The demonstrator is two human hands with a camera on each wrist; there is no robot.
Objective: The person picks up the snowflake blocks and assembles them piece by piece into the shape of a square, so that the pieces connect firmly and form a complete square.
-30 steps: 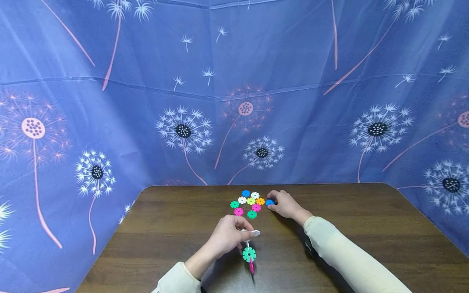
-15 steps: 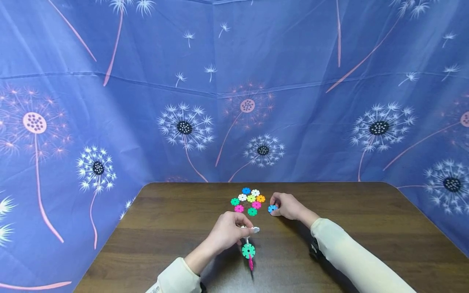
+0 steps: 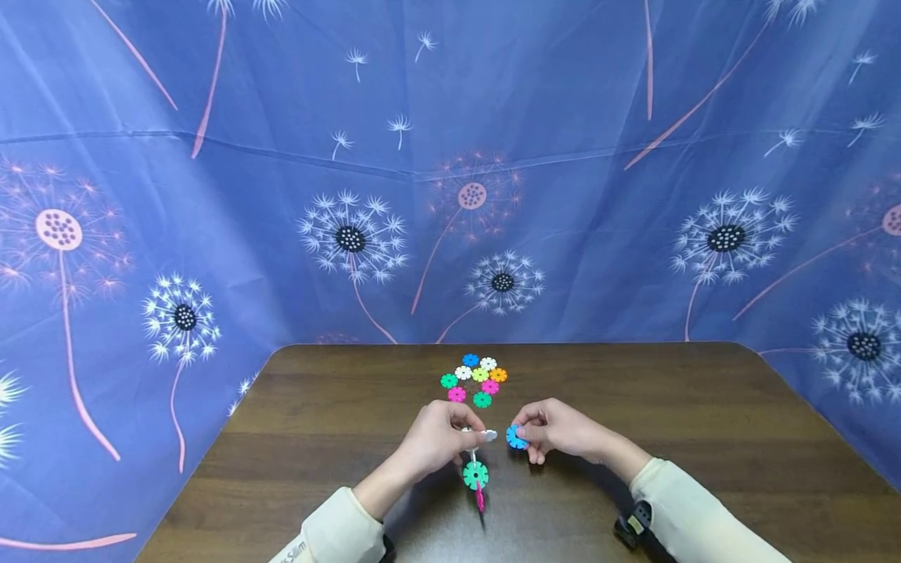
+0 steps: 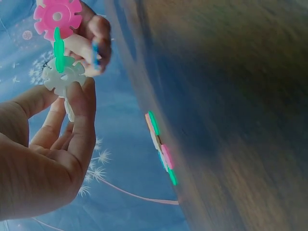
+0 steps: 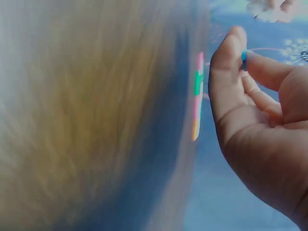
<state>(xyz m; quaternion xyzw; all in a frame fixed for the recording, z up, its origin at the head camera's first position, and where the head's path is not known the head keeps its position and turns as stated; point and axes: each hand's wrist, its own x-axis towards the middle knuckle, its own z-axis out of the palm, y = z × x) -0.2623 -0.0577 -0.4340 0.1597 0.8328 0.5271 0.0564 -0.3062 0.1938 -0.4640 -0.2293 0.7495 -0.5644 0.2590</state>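
My left hand [image 3: 438, 439] pinches a white notched plastic disc [image 3: 490, 435] between thumb and fingers. Linked below it hang a green notched disc [image 3: 475, 475] and, edge-on, a pink disc [image 3: 480, 497]. In the left wrist view two white pieces show at the fingertips, joined to the green disc [image 4: 58, 50] and the pink disc [image 4: 44, 20]. To the right, my right hand [image 3: 566, 430] pinches a blue notched disc [image 3: 516, 437], held apart from the chain. The right wrist view shows only a sliver of the blue disc [image 5: 244, 57] between thumb and index finger.
Several loose notched discs lie flat in a cluster toward the back of the wooden table [image 3: 338, 430], among them an orange disc [image 3: 498, 375] and a green disc [image 3: 482, 399]. A blue dandelion-print cloth [image 3: 598, 234] hangs behind the table.
My right hand has lifted the blue disc from beside the cluster and brought it nearer, close to the left hand. The left hand keeps its hold on the chain almost in place.
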